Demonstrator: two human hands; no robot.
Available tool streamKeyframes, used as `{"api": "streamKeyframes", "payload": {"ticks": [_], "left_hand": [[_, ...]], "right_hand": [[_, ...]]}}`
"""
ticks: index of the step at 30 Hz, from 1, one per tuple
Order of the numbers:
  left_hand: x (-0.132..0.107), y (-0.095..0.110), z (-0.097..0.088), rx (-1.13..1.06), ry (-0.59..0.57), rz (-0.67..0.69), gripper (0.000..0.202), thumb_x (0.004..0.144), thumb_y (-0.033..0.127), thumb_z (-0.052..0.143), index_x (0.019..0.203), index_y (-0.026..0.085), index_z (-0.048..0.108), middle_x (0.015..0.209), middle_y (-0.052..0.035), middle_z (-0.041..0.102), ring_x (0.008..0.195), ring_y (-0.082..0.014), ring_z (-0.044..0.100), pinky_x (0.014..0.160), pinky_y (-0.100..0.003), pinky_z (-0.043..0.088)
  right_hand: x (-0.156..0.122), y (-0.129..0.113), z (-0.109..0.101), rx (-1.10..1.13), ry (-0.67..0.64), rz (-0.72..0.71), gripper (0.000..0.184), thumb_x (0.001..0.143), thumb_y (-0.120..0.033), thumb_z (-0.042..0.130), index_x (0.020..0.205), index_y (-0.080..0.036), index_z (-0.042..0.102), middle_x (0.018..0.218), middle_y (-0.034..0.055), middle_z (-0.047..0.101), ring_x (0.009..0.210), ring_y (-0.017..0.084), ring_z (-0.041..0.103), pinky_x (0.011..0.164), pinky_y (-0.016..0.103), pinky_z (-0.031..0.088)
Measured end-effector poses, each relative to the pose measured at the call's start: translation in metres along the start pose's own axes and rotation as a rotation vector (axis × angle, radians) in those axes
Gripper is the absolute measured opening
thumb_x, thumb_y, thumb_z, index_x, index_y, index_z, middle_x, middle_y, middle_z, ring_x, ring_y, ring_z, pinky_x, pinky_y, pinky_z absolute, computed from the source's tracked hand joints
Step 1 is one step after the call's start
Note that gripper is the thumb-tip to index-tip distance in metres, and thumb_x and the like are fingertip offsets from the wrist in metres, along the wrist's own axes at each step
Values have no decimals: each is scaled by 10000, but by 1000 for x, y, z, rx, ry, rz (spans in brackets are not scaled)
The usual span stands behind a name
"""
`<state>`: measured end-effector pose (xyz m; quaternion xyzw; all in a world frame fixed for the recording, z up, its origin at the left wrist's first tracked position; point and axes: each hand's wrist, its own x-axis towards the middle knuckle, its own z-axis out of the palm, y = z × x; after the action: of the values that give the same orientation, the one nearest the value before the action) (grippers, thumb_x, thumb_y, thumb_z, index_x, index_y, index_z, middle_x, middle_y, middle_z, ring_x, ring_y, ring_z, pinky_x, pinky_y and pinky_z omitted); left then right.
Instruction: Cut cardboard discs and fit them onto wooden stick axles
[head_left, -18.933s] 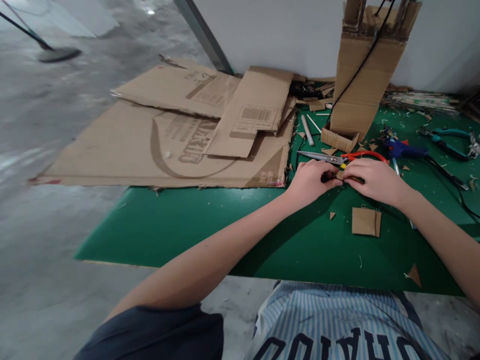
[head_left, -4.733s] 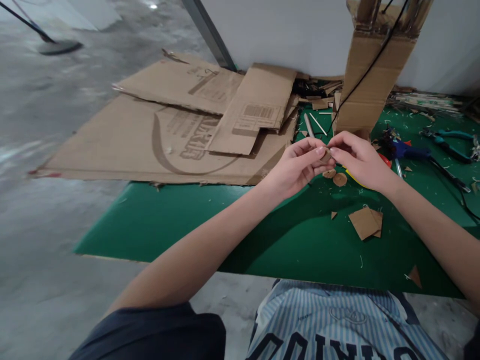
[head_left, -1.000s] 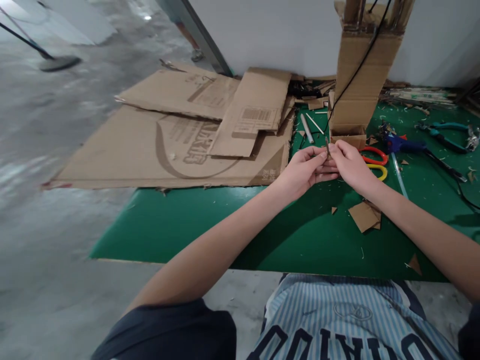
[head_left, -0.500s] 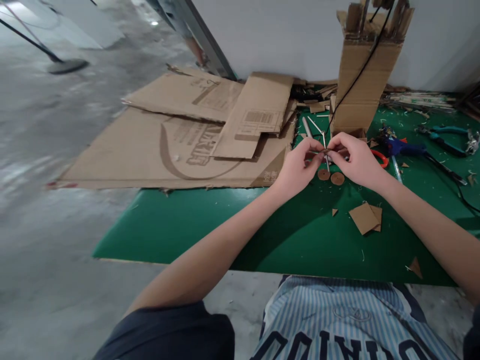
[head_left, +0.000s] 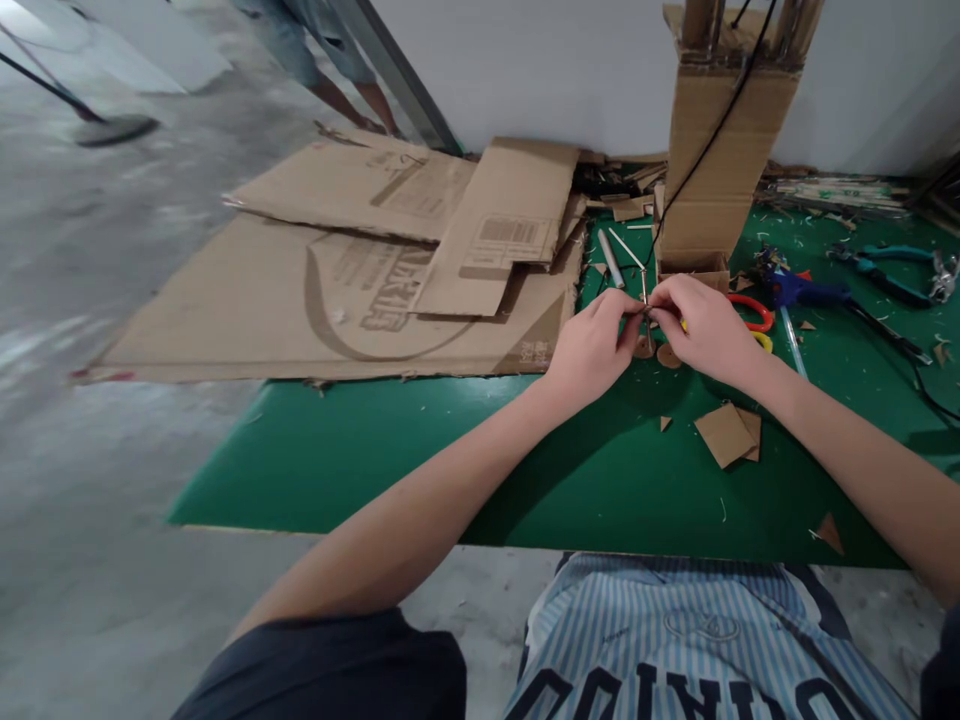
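Observation:
My left hand (head_left: 592, 345) and my right hand (head_left: 697, 325) meet over the green mat (head_left: 420, 460), fingertips pinched together on a thin stick (head_left: 644, 290) that pokes up between them. A small round cardboard disc seems to sit on the stick, but the fingers hide most of it. Two more cardboard discs (head_left: 667, 355) lie on the mat just under my hands. Red and yellow scissors (head_left: 754, 318) lie right behind my right hand.
Flattened cardboard sheets (head_left: 337, 290) cover the floor to the left. A tall cardboard tower (head_left: 720, 150) with a black cable stands at the back. A blue glue gun (head_left: 806, 292), teal pliers (head_left: 889, 265), a cardboard square (head_left: 724, 435) and scraps lie right. A person's legs (head_left: 330, 60) show far back.
My hands have sunk a little toward the mat, still pinching the stick. A person's legs have come into view at the far left back.

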<state>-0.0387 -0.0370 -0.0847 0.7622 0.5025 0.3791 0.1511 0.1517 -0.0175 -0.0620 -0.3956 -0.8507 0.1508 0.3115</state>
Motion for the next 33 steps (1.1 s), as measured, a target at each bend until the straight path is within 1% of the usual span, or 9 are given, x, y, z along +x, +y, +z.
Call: {"api": "streamKeyframes", "payload": {"ticks": [3, 7, 11, 14, 17, 21, 24, 29, 33], "left_hand": [[1, -1, 2, -76, -4, 2, 90, 923, 175, 552, 969, 221, 614, 1006, -62, 737, 916, -193, 685, 814, -325, 517], [2, -1, 1, -115, -1, 23, 122, 937, 174, 545, 1007, 215, 636, 1042, -71, 749, 944, -184, 694, 816, -309, 530], [1, 2, -2, -191, 2, 23, 148, 940, 173, 546, 1046, 206, 643, 1063, -77, 754, 950, -174, 705, 804, -290, 543], [-1, 8, -3, -351, -54, 3, 169, 920, 237, 623, 1086, 206, 627, 1065, -65, 749, 911, -154, 715, 812, -268, 564], [-2, 14, -2, -431, -96, -17, 161, 894, 287, 665, 1030, 203, 644, 1042, -61, 753, 881, -150, 716, 823, -272, 579], [-2, 15, -1, -340, -50, 46, 47, 880, 266, 677, 877, 220, 675, 1054, -66, 779, 1002, -189, 730, 936, -333, 578], [-1, 11, -1, -252, -48, 116, 75, 868, 259, 693, 801, 230, 673, 1073, -71, 783, 1062, -201, 731, 993, -350, 568], [-1, 2, 1, -216, -83, 203, 121, 849, 213, 669, 729, 219, 652, 1085, -91, 767, 1055, -193, 731, 983, -326, 575], [-2, 3, 1, -151, -109, 236, 100, 889, 217, 607, 793, 223, 634, 1107, -81, 767, 1050, -186, 731, 961, -327, 579]], "right_hand": [[0, 4, -1, 96, -18, -10, 24, 959, -222, 523, 953, -239, 538, 995, 70, 668, 872, 218, 613, 745, 368, 468], [0, 4, -7, 131, -45, -53, 100, 937, -169, 529, 994, -242, 568, 1016, 67, 686, 884, 209, 643, 760, 357, 499], [-4, 4, -11, 17, -3, -127, 149, 956, -144, 492, 1006, -238, 596, 1057, 89, 721, 974, 237, 674, 779, 373, 511], [-11, 6, -12, -108, 25, -184, 160, 977, -162, 484, 1008, -233, 625, 1097, 117, 748, 1026, 264, 695, 757, 388, 529], [-19, 10, -13, -187, 47, -235, 169, 981, -172, 498, 973, -229, 657, 1098, 133, 766, 1019, 279, 714, 756, 412, 559], [-27, 11, -11, -199, 79, -248, 187, 1000, -193, 500, 941, -237, 672, 1118, 129, 782, 1002, 273, 730, 782, 438, 587], [-28, 11, -8, -205, 102, -260, 195, 1008, -204, 498, 906, -244, 659, 1119, 117, 793, 989, 256, 738, 783, 427, 587], [-30, 13, -4, -247, 123, -303, 199, 1007, -195, 485, 919, -229, 661, 1102, 123, 798, 955, 250, 738, 754, 404, 571], [-31, 14, -2, -276, 91, -311, 184, 1000, -210, 485, 940, -227, 659, 1106, 118, 794, 951, 247, 731, 724, 384, 541]]}}
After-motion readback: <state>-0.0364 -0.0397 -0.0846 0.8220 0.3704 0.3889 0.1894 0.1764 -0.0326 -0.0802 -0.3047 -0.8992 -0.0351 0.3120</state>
